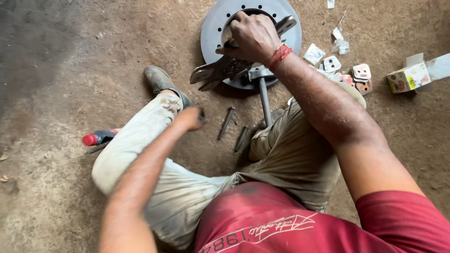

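Observation:
My right hand [253,35] grips a grey metal bracket [220,70] that lies across a round grey brake disc [213,23] flat on the dirt floor. A hammer [263,89] rests with its head against the disc's near edge and its handle pointing toward my leg. My left hand [190,118] hovers curled into a fist above my left knee, and nothing clear shows in it. Two dark bolts [226,122] [242,138] lie on the ground between my legs.
Several brake pads [361,72] and small clear plastic bags [314,53] lie right of the disc. A small cardboard box [409,78] sits at the far right. A red-capped bottle [97,138] lies by my left leg. My shoe [159,79] is left of the disc.

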`<control>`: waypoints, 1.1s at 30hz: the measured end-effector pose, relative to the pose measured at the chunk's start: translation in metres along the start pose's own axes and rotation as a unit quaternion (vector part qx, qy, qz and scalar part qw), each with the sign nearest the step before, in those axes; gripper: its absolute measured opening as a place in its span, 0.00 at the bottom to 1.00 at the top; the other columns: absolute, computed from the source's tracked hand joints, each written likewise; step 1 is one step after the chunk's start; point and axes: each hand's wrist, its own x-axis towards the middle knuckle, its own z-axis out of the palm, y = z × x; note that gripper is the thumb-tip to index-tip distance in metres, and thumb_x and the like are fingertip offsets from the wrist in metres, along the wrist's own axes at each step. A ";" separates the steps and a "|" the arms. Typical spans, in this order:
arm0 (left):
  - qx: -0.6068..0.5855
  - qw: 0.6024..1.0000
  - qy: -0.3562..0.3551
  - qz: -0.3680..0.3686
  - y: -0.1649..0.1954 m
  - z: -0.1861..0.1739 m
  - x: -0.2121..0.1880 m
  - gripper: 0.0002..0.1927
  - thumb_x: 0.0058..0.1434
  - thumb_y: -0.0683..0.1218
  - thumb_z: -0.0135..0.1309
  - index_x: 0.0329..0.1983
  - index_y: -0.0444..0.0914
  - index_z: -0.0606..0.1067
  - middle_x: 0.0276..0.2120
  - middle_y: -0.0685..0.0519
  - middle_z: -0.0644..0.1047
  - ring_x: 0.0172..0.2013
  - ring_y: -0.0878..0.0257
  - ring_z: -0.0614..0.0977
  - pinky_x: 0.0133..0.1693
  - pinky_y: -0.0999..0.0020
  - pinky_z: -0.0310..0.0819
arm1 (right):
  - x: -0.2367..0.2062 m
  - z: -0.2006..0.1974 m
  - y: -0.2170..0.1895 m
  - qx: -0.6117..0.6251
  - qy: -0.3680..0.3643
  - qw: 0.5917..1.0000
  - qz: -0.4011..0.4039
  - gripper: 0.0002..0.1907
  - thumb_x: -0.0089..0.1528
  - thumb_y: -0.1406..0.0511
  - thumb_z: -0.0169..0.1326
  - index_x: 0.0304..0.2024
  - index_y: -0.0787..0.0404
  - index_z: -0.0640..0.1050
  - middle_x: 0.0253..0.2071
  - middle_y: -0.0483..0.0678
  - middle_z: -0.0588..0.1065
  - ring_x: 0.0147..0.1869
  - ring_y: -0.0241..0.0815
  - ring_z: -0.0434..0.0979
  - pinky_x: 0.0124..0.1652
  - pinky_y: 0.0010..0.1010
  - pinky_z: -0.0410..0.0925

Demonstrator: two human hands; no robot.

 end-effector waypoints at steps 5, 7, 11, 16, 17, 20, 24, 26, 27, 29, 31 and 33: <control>-0.264 0.955 0.134 -0.016 0.077 0.034 0.097 0.49 0.68 0.67 0.50 0.77 0.34 0.45 0.69 0.36 0.63 0.68 0.43 0.66 0.67 0.47 0.57 | 0.014 -0.016 -0.005 0.002 -0.022 0.999 0.024 0.36 0.61 0.36 0.63 0.31 0.63 0.81 0.36 0.55 0.77 0.30 0.49 0.79 0.27 0.41 0.70; -0.454 0.873 0.159 -0.076 0.100 0.035 0.125 0.49 0.65 0.66 0.50 0.79 0.36 0.46 0.70 0.38 0.63 0.70 0.46 0.65 0.71 0.52 0.58 | 0.015 -0.020 -0.003 0.013 -0.061 0.997 0.037 0.38 0.60 0.35 0.62 0.28 0.65 0.79 0.34 0.56 0.76 0.28 0.50 0.78 0.25 0.42 0.69; -0.613 0.745 0.256 -0.056 0.116 0.035 0.164 0.44 0.69 0.64 0.47 0.77 0.35 0.49 0.76 0.37 0.51 0.74 0.44 0.55 0.71 0.49 0.48 | 0.009 -0.022 0.004 0.022 -0.060 0.997 0.038 0.37 0.64 0.36 0.60 0.28 0.64 0.77 0.33 0.54 0.74 0.29 0.52 0.78 0.27 0.42 0.69; -0.579 0.756 0.306 0.020 0.100 0.041 0.184 0.39 0.73 0.63 0.38 0.78 0.33 0.55 0.76 0.36 0.52 0.75 0.42 0.54 0.72 0.51 0.47 | 0.010 -0.023 0.015 0.040 -0.084 0.994 0.052 0.38 0.63 0.36 0.59 0.28 0.65 0.76 0.33 0.55 0.73 0.29 0.52 0.78 0.27 0.42 0.69; -0.585 0.752 0.301 0.042 0.096 0.044 0.186 0.39 0.74 0.64 0.38 0.77 0.33 0.55 0.76 0.36 0.54 0.75 0.42 0.55 0.71 0.53 0.49 | 0.012 -0.024 0.017 0.042 -0.079 0.995 0.046 0.38 0.62 0.36 0.59 0.28 0.65 0.76 0.33 0.55 0.73 0.29 0.52 0.78 0.28 0.42 0.69; -0.602 0.752 0.263 0.052 0.085 0.051 0.197 0.39 0.73 0.64 0.42 0.75 0.31 0.58 0.74 0.37 0.59 0.74 0.45 0.60 0.71 0.58 0.54 | 0.018 -0.024 0.025 0.039 -0.072 0.996 0.031 0.38 0.62 0.36 0.60 0.27 0.65 0.76 0.33 0.54 0.72 0.30 0.51 0.77 0.30 0.41 0.70; -0.647 0.711 0.261 0.092 0.078 0.057 0.205 0.37 0.73 0.62 0.47 0.71 0.28 0.64 0.70 0.39 0.68 0.71 0.50 0.67 0.69 0.62 0.58 | 0.024 -0.021 0.029 0.030 -0.078 0.996 0.019 0.37 0.62 0.37 0.60 0.26 0.64 0.76 0.32 0.53 0.72 0.31 0.49 0.75 0.32 0.40 0.71; -0.669 0.691 0.263 0.082 0.077 0.060 0.207 0.38 0.72 0.61 0.49 0.72 0.29 0.61 0.71 0.40 0.66 0.70 0.52 0.65 0.68 0.62 0.57 | 0.026 -0.020 0.028 0.038 -0.113 0.993 0.021 0.37 0.62 0.37 0.59 0.27 0.65 0.76 0.31 0.52 0.72 0.31 0.49 0.75 0.32 0.40 0.71; -0.677 0.684 0.260 0.077 0.077 0.061 0.208 0.38 0.71 0.61 0.50 0.73 0.29 0.60 0.71 0.41 0.65 0.70 0.53 0.65 0.68 0.62 0.57 | 0.027 -0.019 0.026 0.048 -0.147 0.988 0.029 0.37 0.61 0.37 0.59 0.28 0.65 0.77 0.31 0.52 0.72 0.30 0.48 0.75 0.31 0.40 0.71; -0.696 0.668 0.255 0.065 0.080 0.063 0.208 0.39 0.71 0.60 0.51 0.73 0.30 0.59 0.71 0.42 0.64 0.69 0.55 0.64 0.68 0.62 0.56 | 0.028 -0.019 0.025 0.061 -0.170 0.983 0.033 0.37 0.60 0.37 0.59 0.29 0.66 0.77 0.31 0.52 0.72 0.29 0.47 0.75 0.30 0.39 0.71; -0.715 0.649 0.255 0.056 0.084 0.063 0.207 0.39 0.70 0.60 0.52 0.73 0.30 0.57 0.71 0.43 0.62 0.69 0.57 0.63 0.68 0.62 0.55 | 0.027 -0.018 0.025 0.061 -0.146 0.987 0.025 0.37 0.59 0.37 0.59 0.29 0.66 0.77 0.32 0.52 0.72 0.30 0.46 0.74 0.31 0.39 0.70; -0.732 0.630 0.257 0.044 0.087 0.064 0.206 0.40 0.69 0.59 0.53 0.74 0.31 0.56 0.71 0.44 0.61 0.69 0.59 0.62 0.68 0.62 0.55 | 0.026 -0.016 0.027 0.048 -0.090 0.995 0.013 0.36 0.59 0.37 0.59 0.29 0.64 0.77 0.33 0.51 0.72 0.32 0.47 0.75 0.34 0.39 0.71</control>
